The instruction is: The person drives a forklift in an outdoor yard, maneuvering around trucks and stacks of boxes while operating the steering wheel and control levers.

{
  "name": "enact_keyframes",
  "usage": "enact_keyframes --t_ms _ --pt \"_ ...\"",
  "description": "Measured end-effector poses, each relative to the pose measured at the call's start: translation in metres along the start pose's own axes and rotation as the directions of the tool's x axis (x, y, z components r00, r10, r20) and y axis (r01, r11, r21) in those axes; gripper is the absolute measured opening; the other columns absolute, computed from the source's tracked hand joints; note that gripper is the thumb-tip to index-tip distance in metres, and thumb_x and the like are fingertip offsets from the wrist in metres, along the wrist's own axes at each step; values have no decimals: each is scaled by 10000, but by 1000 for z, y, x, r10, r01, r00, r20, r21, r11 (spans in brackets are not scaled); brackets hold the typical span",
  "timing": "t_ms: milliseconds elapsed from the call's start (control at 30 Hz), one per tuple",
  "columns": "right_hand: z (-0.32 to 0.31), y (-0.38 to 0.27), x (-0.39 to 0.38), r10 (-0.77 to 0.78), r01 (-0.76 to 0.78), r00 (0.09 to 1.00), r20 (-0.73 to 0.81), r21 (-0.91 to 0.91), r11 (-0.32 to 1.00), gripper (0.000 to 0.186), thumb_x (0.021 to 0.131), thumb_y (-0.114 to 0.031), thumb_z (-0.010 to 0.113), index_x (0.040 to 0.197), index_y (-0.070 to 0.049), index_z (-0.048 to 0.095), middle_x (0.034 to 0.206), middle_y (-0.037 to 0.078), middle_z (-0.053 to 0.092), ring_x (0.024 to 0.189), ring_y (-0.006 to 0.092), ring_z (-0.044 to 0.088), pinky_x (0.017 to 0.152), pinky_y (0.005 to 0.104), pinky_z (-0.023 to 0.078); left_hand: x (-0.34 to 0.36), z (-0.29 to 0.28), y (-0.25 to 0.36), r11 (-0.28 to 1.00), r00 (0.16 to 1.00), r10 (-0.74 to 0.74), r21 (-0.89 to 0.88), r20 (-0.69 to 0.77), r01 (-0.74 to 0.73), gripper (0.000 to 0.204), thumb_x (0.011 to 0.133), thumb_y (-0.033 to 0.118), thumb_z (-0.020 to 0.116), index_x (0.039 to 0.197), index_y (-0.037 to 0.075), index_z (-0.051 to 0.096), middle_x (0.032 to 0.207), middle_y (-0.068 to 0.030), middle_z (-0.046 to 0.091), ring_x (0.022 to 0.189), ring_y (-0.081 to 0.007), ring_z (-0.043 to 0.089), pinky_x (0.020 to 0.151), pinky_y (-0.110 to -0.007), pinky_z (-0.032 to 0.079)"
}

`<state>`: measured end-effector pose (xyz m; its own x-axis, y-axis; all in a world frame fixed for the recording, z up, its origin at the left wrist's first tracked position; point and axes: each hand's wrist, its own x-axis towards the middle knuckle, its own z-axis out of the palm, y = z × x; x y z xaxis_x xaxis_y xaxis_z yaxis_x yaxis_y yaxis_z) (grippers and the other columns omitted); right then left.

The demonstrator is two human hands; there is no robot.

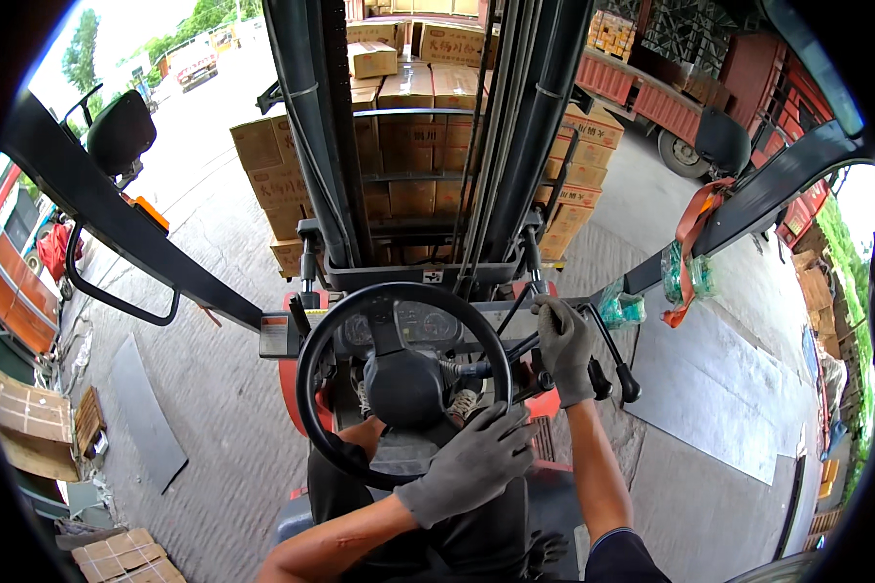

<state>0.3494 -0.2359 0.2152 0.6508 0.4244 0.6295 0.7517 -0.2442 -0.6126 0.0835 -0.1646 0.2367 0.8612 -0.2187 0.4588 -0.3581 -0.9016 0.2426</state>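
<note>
I sit in a forklift cab. My left hand, in a grey glove, is curled over the lower right rim of the black steering wheel. My right hand, also gloved in grey, is closed on the top of a control lever right of the wheel; the knob is hidden by the fingers. Two more black lever knobs stand beside it. Gauges show behind the wheel. Beyond the mast, stacked brown cartons rise in front of me, spreading past both sides of the uprights.
A red truck is parked at front right on the concrete yard. Metal plates lie to the right, a grey sheet to the left. Flattened cardboard is at far left. Vehicles stand in the left distance.
</note>
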Motion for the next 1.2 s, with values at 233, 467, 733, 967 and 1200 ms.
enact_keyframes --t_ms 233,467,733,967,1200 --pt "-12 -10 -23 29 -29 1000 -3 74 997 192 1019 -55 713 1168 -60 834 1073 149 841 1040 354 821 902 404 632 103 -70 -121 967 876 -206 43 -437 249 312 922 -42 696 1110 140 865 1329 -76 823 1340 -309 713 1227 -488 519" --pt "-23 -6 -66 -96 95 991 -97 -18 995 240 965 5 734 1185 -34 822 1202 174 834 1174 385 801 1002 431 632 -25 -119 -119 888 681 -282 85 -676 452 237 1010 -36 607 958 10 834 1231 -196 831 1282 -423 747 1118 -487 573" --pt "-28 3 -75 -76 79 994 -81 27 997 231 1049 -23 679 1244 13 796 1256 186 825 1223 370 789 1061 428 602 -96 -23 12 880 835 -418 69 -358 470 184 837 29 696 925 127 825 1183 -63 824 1221 -334 762 1116 -528 577" --pt "-36 13 -74 0 -9 999 33 292 956 294 1115 -136 614 1282 29 791 1267 196 818 1246 331 773 1082 404 584 15 22 19 982 962 -190 -52 -195 183 295 784 -10 796 1031 148 821 1358 -40 778 1365 -319 695 1200 -534 528" --pt "-109 -78 -51 -323 133 946 -7 919 372 802 1240 -541 81 1714 4 431 1358 277 756 1384 439 664 1244 601 433 110 37 -41 990 940 -136 -87 -312 114 330 864 105 770 1191 61 786 1340 -124 744 1360 -362 656 1226 -523 485"
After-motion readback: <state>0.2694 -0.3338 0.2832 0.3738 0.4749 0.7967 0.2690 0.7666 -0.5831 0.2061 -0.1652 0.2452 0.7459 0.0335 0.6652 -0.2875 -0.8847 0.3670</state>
